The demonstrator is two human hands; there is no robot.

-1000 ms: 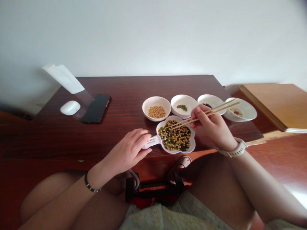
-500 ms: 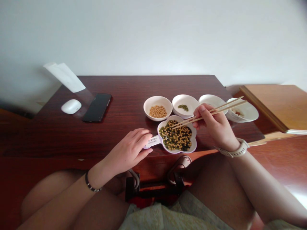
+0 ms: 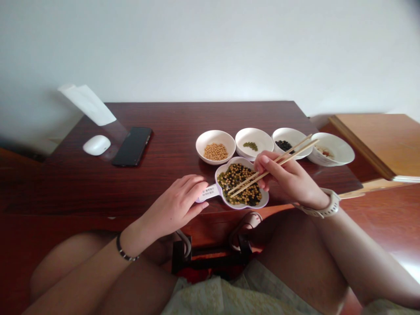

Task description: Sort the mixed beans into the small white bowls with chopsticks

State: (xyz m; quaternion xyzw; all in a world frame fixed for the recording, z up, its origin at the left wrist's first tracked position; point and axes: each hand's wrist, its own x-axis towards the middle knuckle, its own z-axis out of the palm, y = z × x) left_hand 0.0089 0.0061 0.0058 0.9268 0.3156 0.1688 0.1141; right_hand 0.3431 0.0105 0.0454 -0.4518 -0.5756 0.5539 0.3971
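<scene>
My left hand [image 3: 182, 201] is closed around the white handle of a flower-shaped scoop [image 3: 265, 200] at the table's front edge. Mixed yellow, green and black beans [image 3: 244, 192] fill the scoop. My right hand [image 3: 285, 177] grips a pair of wooden chopsticks [image 3: 300, 148], whose tips reach down among the beans near the handle side. Whether the tips pinch a bean is too small to tell. Behind the scoop stand a bowl of yellow beans [image 3: 215, 152], a bowl with a few green beans [image 3: 250, 146] and a bowl with black beans [image 3: 284, 146], the last one close behind my right hand.
At the far right of the row sits another white bowl [image 3: 343, 151] with small reddish and pale bits. On the left of the dark table [image 3: 170, 118] lie a phone [image 3: 133, 146], a white mouse [image 3: 96, 145] and a white folded object [image 3: 92, 105]. A wooden surface [image 3: 374, 135] stands to the right.
My right hand has moved slightly left and down, bringing the chopstick tips nearer the scoop's handle. The black beans now show. My left hand stays on the handle.
</scene>
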